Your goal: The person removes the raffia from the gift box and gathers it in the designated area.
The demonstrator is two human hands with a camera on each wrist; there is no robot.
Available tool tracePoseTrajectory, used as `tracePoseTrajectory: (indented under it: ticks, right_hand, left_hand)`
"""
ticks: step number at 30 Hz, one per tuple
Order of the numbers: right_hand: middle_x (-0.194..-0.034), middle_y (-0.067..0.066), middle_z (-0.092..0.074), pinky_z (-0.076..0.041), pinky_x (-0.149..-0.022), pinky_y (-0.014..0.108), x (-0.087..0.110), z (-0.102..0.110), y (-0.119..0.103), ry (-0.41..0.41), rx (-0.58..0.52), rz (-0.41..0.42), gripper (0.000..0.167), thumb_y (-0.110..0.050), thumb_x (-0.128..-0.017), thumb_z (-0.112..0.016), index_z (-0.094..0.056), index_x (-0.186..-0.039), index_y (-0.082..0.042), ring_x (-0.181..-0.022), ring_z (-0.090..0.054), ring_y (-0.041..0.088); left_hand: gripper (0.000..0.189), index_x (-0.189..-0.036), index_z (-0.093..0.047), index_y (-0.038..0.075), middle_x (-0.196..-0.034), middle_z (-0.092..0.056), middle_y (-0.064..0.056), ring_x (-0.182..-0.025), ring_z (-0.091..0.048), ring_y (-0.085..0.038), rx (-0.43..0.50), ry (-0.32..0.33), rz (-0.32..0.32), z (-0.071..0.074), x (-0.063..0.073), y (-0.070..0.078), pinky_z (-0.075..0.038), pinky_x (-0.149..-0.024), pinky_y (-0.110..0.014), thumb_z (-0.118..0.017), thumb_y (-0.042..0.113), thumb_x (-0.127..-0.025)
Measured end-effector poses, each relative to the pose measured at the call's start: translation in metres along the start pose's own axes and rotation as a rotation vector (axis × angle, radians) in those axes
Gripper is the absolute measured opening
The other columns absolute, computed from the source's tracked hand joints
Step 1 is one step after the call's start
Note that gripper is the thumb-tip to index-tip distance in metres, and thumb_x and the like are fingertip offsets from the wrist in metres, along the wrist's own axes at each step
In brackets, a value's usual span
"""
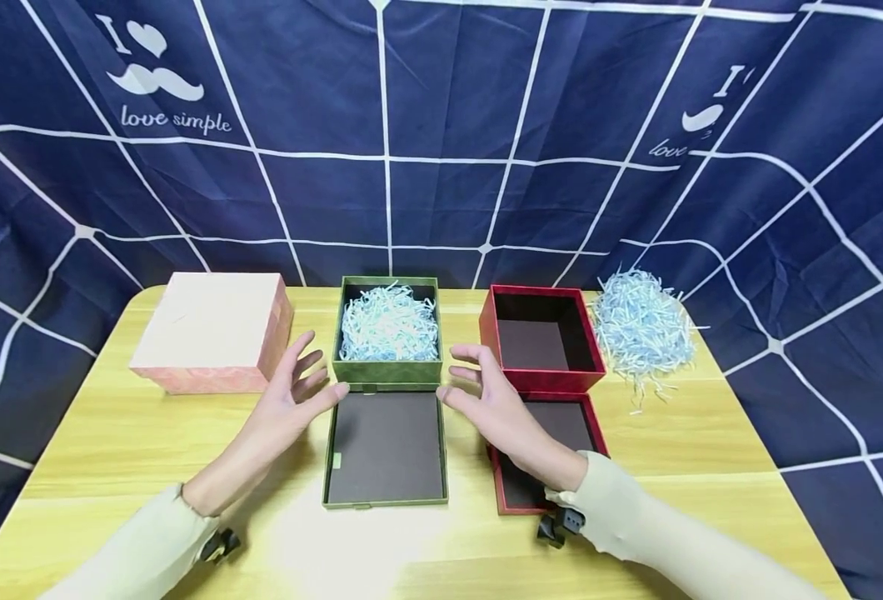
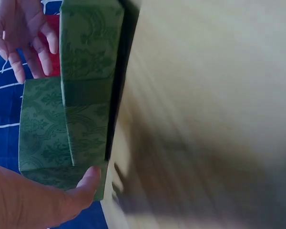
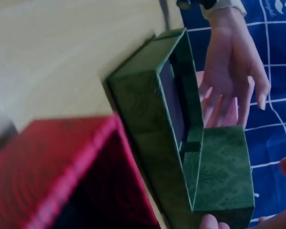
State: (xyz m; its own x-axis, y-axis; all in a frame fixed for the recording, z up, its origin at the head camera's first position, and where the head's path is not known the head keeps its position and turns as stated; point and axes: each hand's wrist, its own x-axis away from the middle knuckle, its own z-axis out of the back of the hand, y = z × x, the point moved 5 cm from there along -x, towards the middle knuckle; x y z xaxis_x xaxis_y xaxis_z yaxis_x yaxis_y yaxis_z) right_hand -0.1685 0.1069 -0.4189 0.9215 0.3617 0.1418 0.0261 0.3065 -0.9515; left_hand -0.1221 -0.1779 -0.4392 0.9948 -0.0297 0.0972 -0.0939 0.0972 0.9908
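Observation:
A green patterned box (image 1: 386, 372) stands near the back of the table, filled with pale blue shredded paper (image 1: 389, 327). Its green lid (image 1: 389, 450) lies against its front, dark inside facing up. My left hand (image 1: 287, 400) is at the box's left front corner, fingers loosely bent and apart, holding nothing. On the other side, my right hand (image 1: 496, 408) mirrors it at the right front corner, also holding nothing. Both thumbs point toward the seam between box and lid; whether they touch it I cannot tell. The left wrist view shows the left thumb (image 2: 86, 188) in front of the green side.
An uncovered red box (image 1: 542, 379) with a dark interior stands to the right, its red lid (image 1: 565, 421) in front, partly under my right forearm. Loose blue shredded paper (image 1: 642, 323) is piled beside it. A closed pink box (image 1: 212, 321) sits at the left. Dark blue cloth (image 1: 441, 200) hangs behind.

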Motion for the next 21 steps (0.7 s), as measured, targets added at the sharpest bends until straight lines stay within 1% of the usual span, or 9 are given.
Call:
tracePoseTrajectory:
  ticks: [3,8,11,14,16,19,21]
  right_hand:
    - [-0.166,0.014,-0.042,-0.043,-0.118,0.057,-0.005,0.003,-0.007,0.015,-0.024,0.056,0.065,-0.018,-0.098,-0.075,-0.044,-0.155,-0.009,-0.15,-0.045,0.036]
    - [-0.161,0.013,-0.046,-0.044,-0.116,0.055,-0.014,0.007,-0.026,0.037,-0.073,0.171,0.064,-0.014,-0.099,-0.074,-0.045,-0.155,-0.005,-0.149,-0.047,0.036]
    - [-0.161,0.012,-0.046,-0.045,-0.114,0.054,-0.02,0.007,-0.036,0.044,-0.065,0.203,0.063,-0.014,-0.099,-0.075,-0.045,-0.155,-0.006,-0.147,-0.049,0.033]
    - [-0.162,0.013,-0.045,-0.046,-0.113,0.054,-0.027,0.005,-0.044,0.041,-0.042,0.204,0.065,-0.017,-0.1,-0.075,-0.044,-0.156,-0.006,-0.147,-0.05,0.031]
    - [-0.161,0.013,-0.044,-0.046,-0.114,0.055,-0.031,0.003,-0.05,0.023,-0.022,0.196,0.068,-0.02,-0.1,-0.075,-0.042,-0.157,-0.006,-0.148,-0.05,0.032]
    - [-0.161,0.013,-0.042,-0.046,-0.115,0.056,-0.038,-0.002,-0.057,-0.016,0.006,0.165,0.07,-0.023,-0.099,-0.076,-0.042,-0.158,-0.007,-0.149,-0.048,0.033]
    - [-0.163,0.012,-0.039,-0.049,-0.113,0.054,-0.043,-0.004,-0.062,-0.049,0.004,0.131,0.071,-0.023,-0.1,-0.076,-0.04,-0.159,-0.009,-0.151,-0.045,0.034]
  left_hand:
    - [0.101,-0.177,-0.007,0.019,-0.175,-0.022,-0.027,-0.158,-0.03,-0.047,-0.006,-0.003,-0.012,-0.002,-0.008,0.004,-0.03,-0.124,-0.061,-0.076,0.021,-0.103]
    - [0.106,-0.177,-0.006,0.023,-0.176,-0.018,-0.025,-0.159,-0.027,-0.047,-0.027,-0.006,-0.032,-0.003,-0.023,0.013,-0.027,-0.126,-0.06,-0.079,0.023,-0.101]
    - [0.106,-0.177,-0.006,0.025,-0.177,-0.016,-0.025,-0.159,-0.025,-0.048,-0.049,-0.023,-0.035,-0.004,-0.031,0.016,-0.025,-0.127,-0.061,-0.08,0.026,-0.1]
    - [0.105,-0.177,-0.009,0.026,-0.177,-0.014,-0.025,-0.159,-0.024,-0.049,-0.072,-0.04,-0.035,-0.006,-0.038,0.016,-0.024,-0.126,-0.063,-0.081,0.028,-0.1]
    - [0.104,-0.177,-0.011,0.027,-0.177,-0.014,-0.026,-0.159,-0.024,-0.049,-0.078,-0.042,-0.037,-0.006,-0.043,0.014,-0.024,-0.126,-0.063,-0.081,0.028,-0.1]
    - [0.103,-0.177,-0.013,0.026,-0.177,-0.013,-0.026,-0.159,-0.023,-0.05,-0.074,-0.043,-0.042,-0.006,-0.049,0.01,-0.024,-0.126,-0.063,-0.081,0.026,-0.1]
    - [0.104,-0.177,-0.013,0.025,-0.177,-0.013,-0.026,-0.16,-0.022,-0.049,-0.074,-0.045,-0.046,-0.006,-0.053,0.009,-0.023,-0.127,-0.063,-0.081,0.025,-0.099]
